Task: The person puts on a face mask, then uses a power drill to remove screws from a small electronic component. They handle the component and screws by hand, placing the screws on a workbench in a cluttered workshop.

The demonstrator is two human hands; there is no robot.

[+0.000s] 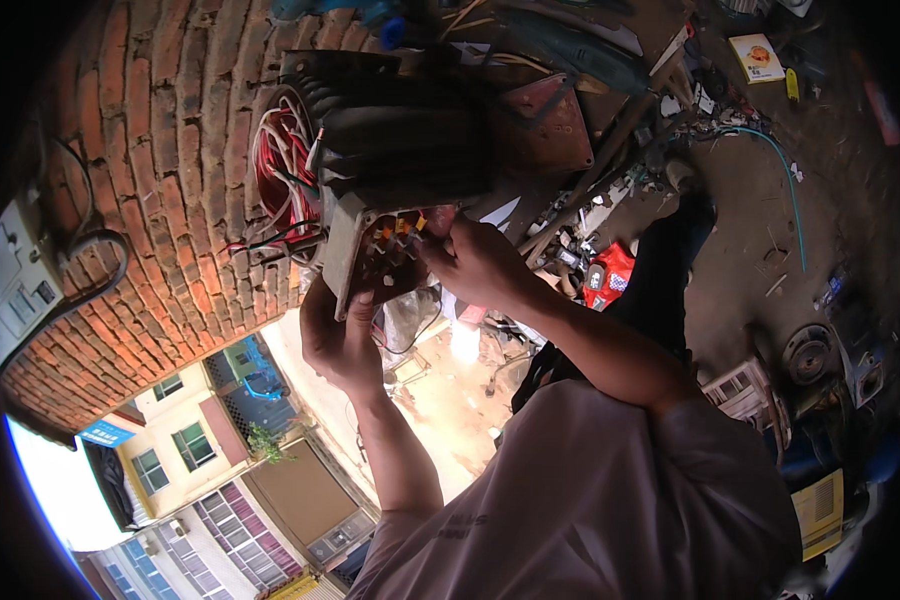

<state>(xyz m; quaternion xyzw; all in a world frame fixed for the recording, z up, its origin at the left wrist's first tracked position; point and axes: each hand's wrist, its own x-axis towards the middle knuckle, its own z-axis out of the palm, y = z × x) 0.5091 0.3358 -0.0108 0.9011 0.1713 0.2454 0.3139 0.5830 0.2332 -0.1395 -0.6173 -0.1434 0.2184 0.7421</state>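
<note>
A large electric motor (400, 135) with a dark ribbed housing rests in front of me beside the brick wall. Its grey terminal box (342, 250) faces me uncovered, with orange and yellow terminal pieces (398, 230) inside. Red and white wires (282, 150) bunch at the motor's left end, and a few dark leads hang near the box. My left hand (345, 335) grips the lower edge of the box, thumb at its rim. At the box's right side, my right hand (475, 265) has its fingers pinched near the terminals; what they hold is hidden.
A rusty reddish plate (545, 125) lies right of the motor. Scrap and a red packet (610, 275) litter the dirt floor, crossed by a teal cable (785, 170). A brick wall (170, 180) rises on the left, carrying a pale electrical box (25, 285).
</note>
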